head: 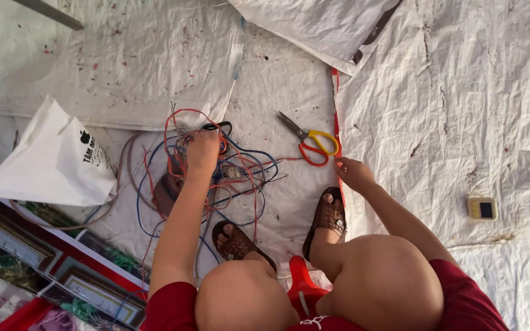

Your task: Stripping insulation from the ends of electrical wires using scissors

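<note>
Left hand: the left hand (pixel 202 151) is closed narrow on the tangle of wires (pixel 216 175), gripping strands at the top of the bundle.
Right hand: the right hand (pixel 352 171) rests low on the sheeting, fingers loosely curled; whether it pinches anything cannot be told.
Wire tangle: red, blue and grey leads loop on the ground ahead of the left sandal (pixel 235 242), at 12 o'clock from the left knee.
Scissors: the scissors (pixel 309 140), with yellow and red handles, lie at 10 o'clock from the right hand, near it but apart.
Scissors axis: the long axis runs from 10 o'clock (blades) to 4 o'clock (handles); the handles point toward the right hand.
Nearer hand: the right hand is nearer the scissors; the left hand is on the wires.
Right sandal: the right sandal (pixel 328 217) sits just below the right hand.
Ground cover: white woven sheeting (pixel 449 92) lies under everything.
Periphery: a white paper bag (pixel 50 159) at 9 o'clock; a small square device (pixel 481 208) at 3 o'clock; a red plastic stool (pixel 303 285) between the knees.
</note>
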